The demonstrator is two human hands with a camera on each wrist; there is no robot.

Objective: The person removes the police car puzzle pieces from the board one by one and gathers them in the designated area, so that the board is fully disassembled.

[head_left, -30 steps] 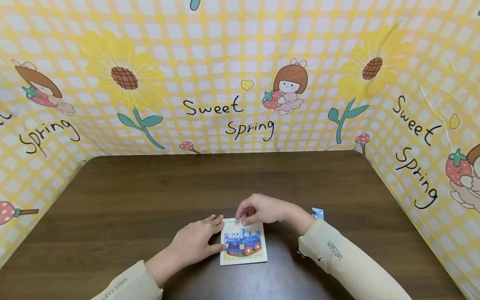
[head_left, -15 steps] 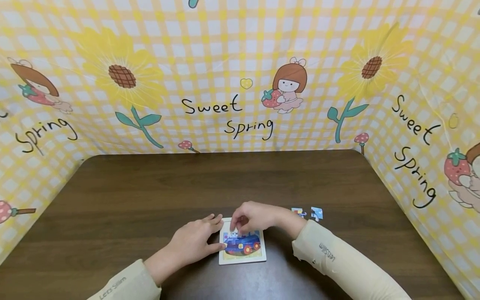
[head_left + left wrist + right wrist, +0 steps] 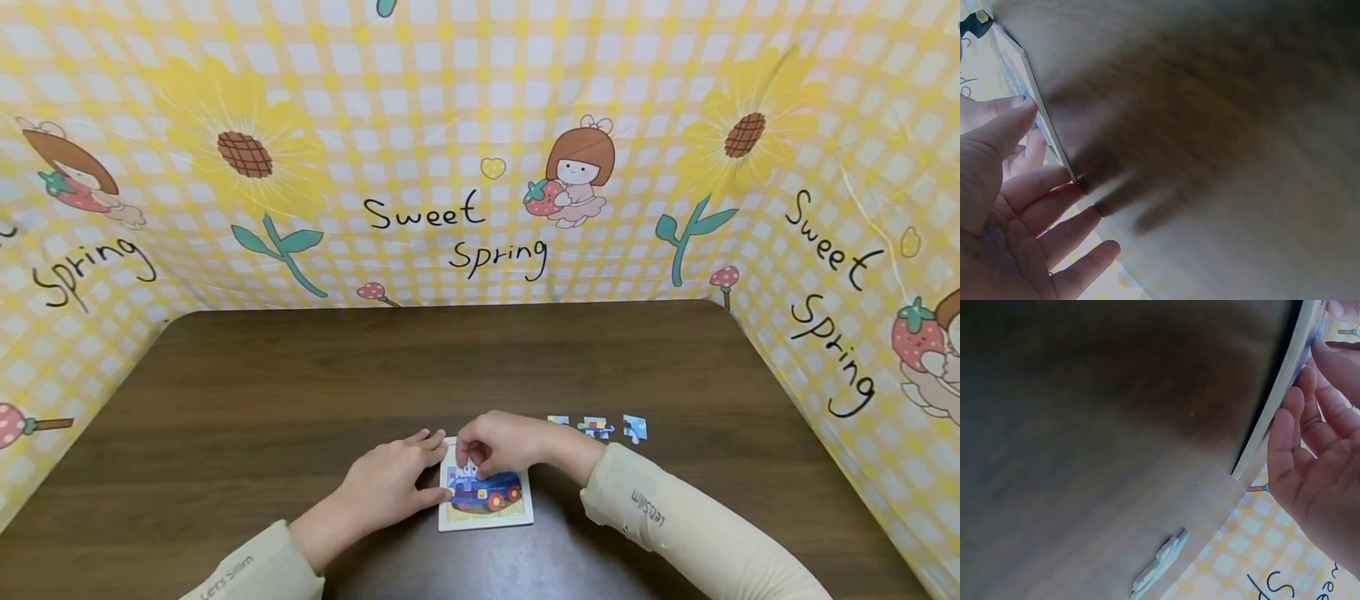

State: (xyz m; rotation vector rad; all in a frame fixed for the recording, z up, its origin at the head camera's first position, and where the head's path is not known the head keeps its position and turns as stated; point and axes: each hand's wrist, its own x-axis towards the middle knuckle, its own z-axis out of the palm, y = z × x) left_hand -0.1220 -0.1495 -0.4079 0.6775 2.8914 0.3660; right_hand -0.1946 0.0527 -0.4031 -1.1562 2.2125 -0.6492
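Two bare hands work at one puzzle board, which lies flat on the table near the person, between the two hands; the left hand lies along the board's left side, its fingers straight and spread, grasping nothing, with the thumb touching the edge; the right hand reaches over the far part of the board, fingers bent and tips down at the picture, and I cannot tell whether a piece is pinched between them.

The puzzle board looks nearly square, so no long axis stands out; its near edge runs left to right across the person, rising very slightly to the right; the one blue vehicle pictured on it faces upright to the person, two eyes toward the far side, two red wheels showing toward the near right, its long axis running left to right.

Three loose pieces show on the table, in a row beyond the right forearm: a left piece, partly hidden by the arm; a middle piece; a right piece; all three lie apart from the board.
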